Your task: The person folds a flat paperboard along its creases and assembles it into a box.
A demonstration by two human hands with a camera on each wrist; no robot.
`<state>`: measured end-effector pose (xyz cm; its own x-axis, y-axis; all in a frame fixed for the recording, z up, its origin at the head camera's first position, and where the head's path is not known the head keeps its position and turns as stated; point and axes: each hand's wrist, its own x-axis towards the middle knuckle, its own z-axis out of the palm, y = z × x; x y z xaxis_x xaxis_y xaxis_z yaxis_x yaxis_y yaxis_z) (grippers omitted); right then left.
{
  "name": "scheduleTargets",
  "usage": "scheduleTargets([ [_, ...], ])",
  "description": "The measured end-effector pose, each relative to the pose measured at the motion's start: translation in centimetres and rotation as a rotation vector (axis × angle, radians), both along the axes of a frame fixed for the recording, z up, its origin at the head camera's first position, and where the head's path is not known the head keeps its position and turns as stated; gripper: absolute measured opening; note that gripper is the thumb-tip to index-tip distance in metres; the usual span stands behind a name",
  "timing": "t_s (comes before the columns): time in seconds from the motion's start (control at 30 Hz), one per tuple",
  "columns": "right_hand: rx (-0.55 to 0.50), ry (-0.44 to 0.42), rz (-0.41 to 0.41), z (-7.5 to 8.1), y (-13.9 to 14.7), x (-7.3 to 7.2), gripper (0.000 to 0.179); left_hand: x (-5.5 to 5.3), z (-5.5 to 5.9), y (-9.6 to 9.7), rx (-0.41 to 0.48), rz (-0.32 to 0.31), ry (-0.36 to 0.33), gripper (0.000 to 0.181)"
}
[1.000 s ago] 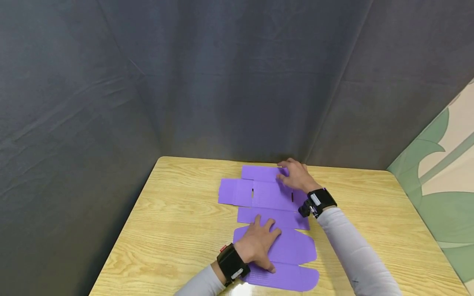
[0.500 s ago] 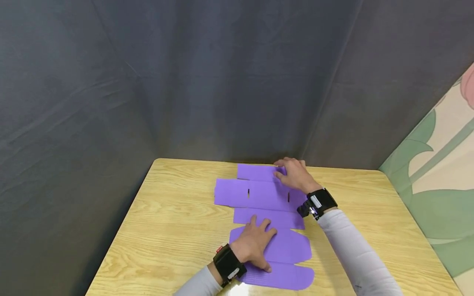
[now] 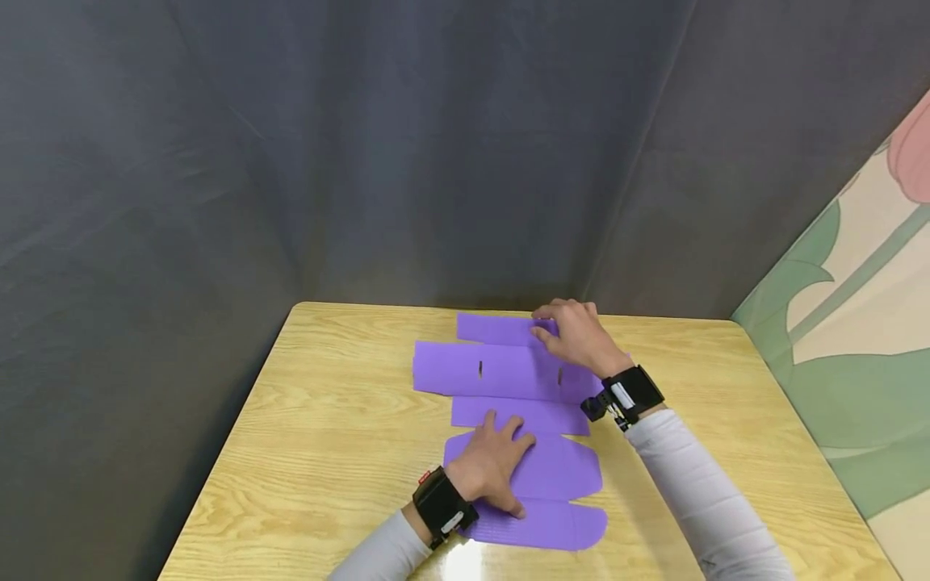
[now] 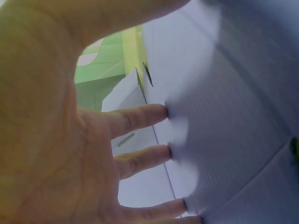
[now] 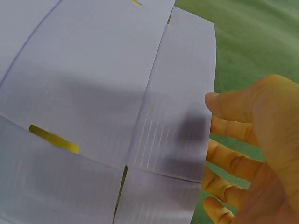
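An unfolded purple cardboard box blank (image 3: 519,371) lies lengthwise on the wooden table, creased into panels with side flaps and two slots. My left hand (image 3: 487,464) rests on the near panels, fingers spread and fingertips pressing the surface; the left wrist view shows the fingertips (image 4: 161,112) touching the cardboard. At the far end, my right hand (image 3: 577,335) pinches the edge of the last flap (image 3: 494,327). Its thumb (image 5: 215,100) sits at that edge in the right wrist view, with the other fingers partly hidden behind the flap.
The wooden table (image 3: 327,403) extends on both sides of the blank. A dark grey curtain (image 3: 436,161) stands right behind its far edge and along the left. A floral patterned cloth (image 3: 857,323) hangs at the right.
The head view has shifted slightly, so everything sits a little farther left and higher. My left hand stays pressed on the near panels, and my right hand keeps its place at the far flap.
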<state>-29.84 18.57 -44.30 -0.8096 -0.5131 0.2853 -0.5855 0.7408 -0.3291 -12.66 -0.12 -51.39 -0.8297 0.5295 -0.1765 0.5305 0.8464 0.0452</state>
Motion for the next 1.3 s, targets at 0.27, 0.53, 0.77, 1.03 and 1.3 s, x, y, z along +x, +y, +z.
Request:
scheduleTargets([
  [0.27,-0.020,0.002,-0.007,0.8,-0.4,1.1,0.022,0.2,0.3,-0.3,0.016,0.009,-0.009,0.112],
  [0.53,-0.012,-0.011,0.019,1.0,0.0,1.9,0.020,0.2,0.4,-0.3,0.046,0.022,-0.033,0.109],
  [0.77,-0.011,0.010,0.035,0.9,0.4,2.3,0.016,0.4,0.4,-0.1,0.028,0.014,-0.025,0.109],
  [1.03,-0.035,-0.034,0.030,0.9,0.3,3.2,0.013,0.6,0.3,-0.1,0.026,0.013,-0.020,0.109],
  [1.3,-0.017,-0.052,-0.002,0.9,0.5,3.9,0.019,0.7,0.4,0.1,0.052,0.027,-0.046,0.108],
])
